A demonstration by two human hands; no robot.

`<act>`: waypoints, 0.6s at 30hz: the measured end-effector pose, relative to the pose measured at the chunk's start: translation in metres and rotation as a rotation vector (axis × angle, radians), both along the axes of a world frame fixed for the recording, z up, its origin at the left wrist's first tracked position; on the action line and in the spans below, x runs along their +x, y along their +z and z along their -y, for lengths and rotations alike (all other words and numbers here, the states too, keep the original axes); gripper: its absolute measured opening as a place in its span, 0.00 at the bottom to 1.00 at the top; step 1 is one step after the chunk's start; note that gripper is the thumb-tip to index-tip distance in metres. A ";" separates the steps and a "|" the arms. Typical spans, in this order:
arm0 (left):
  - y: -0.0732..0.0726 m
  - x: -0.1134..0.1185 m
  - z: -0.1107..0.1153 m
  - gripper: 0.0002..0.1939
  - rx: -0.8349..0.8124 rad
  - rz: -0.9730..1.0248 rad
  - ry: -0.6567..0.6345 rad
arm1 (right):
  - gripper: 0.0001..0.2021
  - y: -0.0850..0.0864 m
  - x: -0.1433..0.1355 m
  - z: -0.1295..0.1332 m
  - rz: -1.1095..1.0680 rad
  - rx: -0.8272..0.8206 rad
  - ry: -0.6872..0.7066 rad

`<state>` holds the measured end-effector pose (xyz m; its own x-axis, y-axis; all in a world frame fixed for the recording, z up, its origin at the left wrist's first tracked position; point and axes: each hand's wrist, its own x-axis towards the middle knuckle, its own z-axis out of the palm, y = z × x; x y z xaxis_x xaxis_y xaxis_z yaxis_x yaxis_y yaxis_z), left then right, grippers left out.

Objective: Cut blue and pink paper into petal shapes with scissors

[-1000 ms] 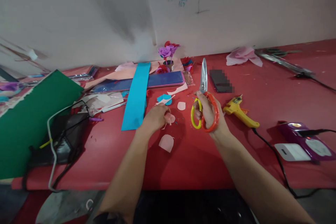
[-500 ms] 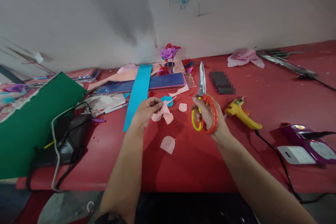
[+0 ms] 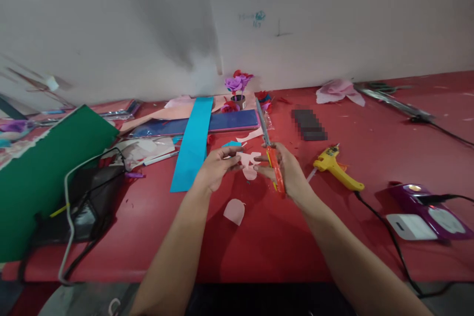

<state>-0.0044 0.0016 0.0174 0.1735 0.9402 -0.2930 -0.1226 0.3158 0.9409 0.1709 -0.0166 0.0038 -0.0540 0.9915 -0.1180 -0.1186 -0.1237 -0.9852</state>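
Head view, looking forward and down over a red table [image 3: 259, 252]; the left hand [image 3: 218, 168], its fingers closed at the tips, grips the pink paper [image 3: 249, 173] by its left edge, above the middle of the table; the right hand [image 3: 291, 170] holds the scissors [image 3: 274, 160] by their orange and yellow handles, the blades pointing up and away from the body; its foremost fingers extend toward the right side of the pink paper, though whether they touch it cannot be told. A pink petal-shaped piece [image 3: 234, 211] lies on the table nearer the body, just below the held paper; a bright blue strip [image 3: 192, 145] lies left of the left hand, across a dark blue flat packet [image 3: 235, 120]; a small pot [image 3: 239, 102] of purple and red flowers [image 3: 237, 81] stands behind, near the wall [image 3: 314, 10]. To the right of the right hand lies a yellow glue gun [image 3: 335, 169], with a blurred dark rectangle [image 3: 310, 125] beyond it and a white adapter [image 3: 411, 227] beside a purple device [image 3: 440, 212]; at far left, a green sheet [image 3: 55, 173] rests at a slant.
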 end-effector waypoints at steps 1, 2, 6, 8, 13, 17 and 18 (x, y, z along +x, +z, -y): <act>0.001 0.002 0.001 0.13 0.000 0.017 -0.015 | 0.32 0.000 0.000 -0.001 -0.005 0.000 -0.001; 0.001 0.003 0.003 0.13 0.004 0.034 -0.024 | 0.31 0.000 0.000 -0.001 -0.001 -0.002 -0.008; -0.001 0.005 0.005 0.14 0.027 0.074 -0.031 | 0.23 0.002 -0.002 0.003 0.060 0.016 -0.029; -0.003 0.006 0.004 0.15 0.034 0.073 -0.045 | 0.21 0.000 -0.001 0.004 0.053 0.019 -0.024; 0.008 -0.004 0.004 0.16 0.145 -0.138 -0.006 | 0.20 -0.007 0.008 -0.003 0.047 0.043 -0.070; 0.034 -0.074 0.054 0.11 0.326 -0.645 0.159 | 0.21 -0.012 0.020 -0.013 0.268 0.055 -0.105; 0.039 -0.101 0.077 0.12 0.309 -0.840 0.158 | 0.20 -0.012 0.022 -0.014 0.311 0.055 -0.104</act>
<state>-0.1056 -0.0751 0.0564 -0.1213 0.9926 0.0047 0.6216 0.0722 0.7800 0.1925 -0.0029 -0.0082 0.0786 0.9952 -0.0589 0.1800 -0.0723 -0.9810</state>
